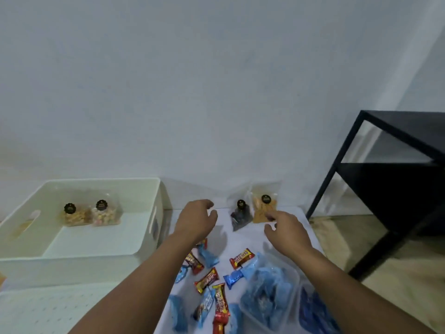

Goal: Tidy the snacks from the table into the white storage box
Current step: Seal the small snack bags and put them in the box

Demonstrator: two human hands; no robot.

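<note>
The white storage box (144, 239) stands at the left and holds two clear snack pouches (91, 214) with black round labels. Against the wall lean a dark snack pouch (239, 219) and an orange snack pouch (263, 209). My left hand (196, 219) hovers empty, fingers apart, just left of the dark pouch. Open too, my right hand (285, 229) has its fingertips at the lower edge of the orange pouch. Several red and blue wrapped bars (242, 257) lie scattered on the white table (248, 239) under my forearms.
A clear tub (269, 290) filled with blue wrapped snacks sits at the lower right, with a second one (313, 312) beside it. A black metal shelf (375, 189) stands on the floor at the right. The wall runs right behind the table.
</note>
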